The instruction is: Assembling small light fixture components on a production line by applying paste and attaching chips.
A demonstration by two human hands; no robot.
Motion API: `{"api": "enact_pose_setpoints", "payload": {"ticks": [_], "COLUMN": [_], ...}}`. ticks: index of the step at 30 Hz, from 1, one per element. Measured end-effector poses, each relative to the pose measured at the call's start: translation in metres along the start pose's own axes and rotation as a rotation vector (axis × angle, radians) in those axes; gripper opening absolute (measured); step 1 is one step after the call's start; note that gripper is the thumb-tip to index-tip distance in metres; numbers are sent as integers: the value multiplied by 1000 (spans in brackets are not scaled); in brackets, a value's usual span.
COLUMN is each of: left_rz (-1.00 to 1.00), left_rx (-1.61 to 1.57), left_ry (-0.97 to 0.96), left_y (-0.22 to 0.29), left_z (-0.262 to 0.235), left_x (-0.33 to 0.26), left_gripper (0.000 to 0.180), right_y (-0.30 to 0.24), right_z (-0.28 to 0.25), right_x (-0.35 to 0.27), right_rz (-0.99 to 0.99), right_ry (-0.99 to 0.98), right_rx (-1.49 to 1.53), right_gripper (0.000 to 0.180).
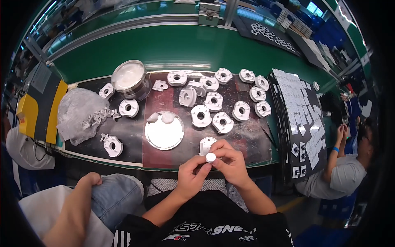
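Observation:
Close to the table's front edge, a small white round knob-like part (210,157) is pinched between my two hands. My left hand (191,178) has its thumb and fingertips closed on the part's left side. From the other side, my right hand (231,165) grips it, fingers bent around it. Just beyond my fingers lies a white plastic housing (207,145), partly hidden by my right hand. A round white lid (164,133) with lumps of white paste (168,117) on its far rim lies to the left.
Several white ring-shaped housings (201,116) are spread over the dark mat. A tin of white paste (128,76), a plastic bag of small white parts (80,111) and a yellow-black machine (39,105) stand left. Stacked trays (302,123) lie right. People sit on both sides.

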State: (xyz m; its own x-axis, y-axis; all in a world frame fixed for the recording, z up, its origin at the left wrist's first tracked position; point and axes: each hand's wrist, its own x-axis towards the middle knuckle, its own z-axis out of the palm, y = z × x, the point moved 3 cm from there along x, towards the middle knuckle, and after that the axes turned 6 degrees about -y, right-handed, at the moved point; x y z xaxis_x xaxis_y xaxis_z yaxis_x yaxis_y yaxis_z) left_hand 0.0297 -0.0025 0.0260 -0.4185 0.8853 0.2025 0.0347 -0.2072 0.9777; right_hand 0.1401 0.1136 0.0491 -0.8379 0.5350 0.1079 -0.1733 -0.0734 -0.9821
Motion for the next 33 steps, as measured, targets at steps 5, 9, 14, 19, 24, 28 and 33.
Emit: {"api": "enact_pose_setpoints", "payload": {"ticks": [5,9,14,19,24,28,33], "left_rz": [-34,141,277,309,221,204,188], "left_rx": [-66,179,359,741,818,794,778], "left_ry": [-58,-169,-119,21,-8,1,-3], "left_y": [-11,-5,-5,-12,-33,-35,-34], "left_z": [5,-1,-3,-6,-7,-7,-8], "left_x": [0,5,8,26,32,32,32], "left_gripper": [14,12,25,73,85,83,81], "right_y": [-9,-31,-33,-15,-3,5,7], "right_z": [-15,-34,-45,-73,-68,-69,-70], "right_x": [-10,-6,11,46,65,70,72], "right_rz": [166,232,312,315,417,426,416], "right_ry": [12,-178,-235,-39,-81,-99,-98], "right_rx": [126,-1,-3,-130,-103,-124,-126], "right_gripper": [17,15,14,15,16,15,14]}}
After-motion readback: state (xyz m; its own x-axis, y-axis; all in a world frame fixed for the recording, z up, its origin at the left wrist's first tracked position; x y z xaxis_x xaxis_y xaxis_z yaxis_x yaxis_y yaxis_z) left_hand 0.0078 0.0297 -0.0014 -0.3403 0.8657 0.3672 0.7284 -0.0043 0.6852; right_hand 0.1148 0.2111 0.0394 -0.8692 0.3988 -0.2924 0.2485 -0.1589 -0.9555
